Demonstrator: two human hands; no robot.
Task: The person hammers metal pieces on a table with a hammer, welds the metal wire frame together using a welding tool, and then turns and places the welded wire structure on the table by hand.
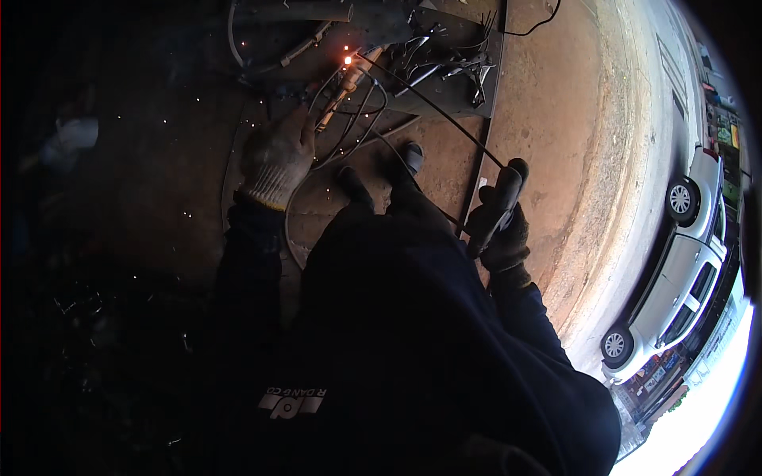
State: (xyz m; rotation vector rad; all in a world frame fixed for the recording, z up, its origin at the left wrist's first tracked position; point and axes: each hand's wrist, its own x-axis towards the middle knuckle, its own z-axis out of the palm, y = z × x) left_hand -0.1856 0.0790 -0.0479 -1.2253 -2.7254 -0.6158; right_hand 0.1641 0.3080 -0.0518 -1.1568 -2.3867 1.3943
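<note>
My left hand [278,155], in a light knitted glove, grips the handle of a torch-like tool [337,99] whose tip glows orange at a spark [347,59] on curved metal rods [357,119]. My right hand [500,226], in a dark glove, is closed on a dark handle [498,206] from which a long thin rod [432,111] runs up-left toward the glowing spot. Both dark sleeves come in from below. My two dark shoes [381,170] stand on the ground between the hands.
A flat metal plate [452,91] carries tangled bent wire pieces [452,63]. A curved metal ring [230,170] lies on the dirt floor. Sandy ground [571,143] runs right to a road with a white car [683,270]. The left side is dark.
</note>
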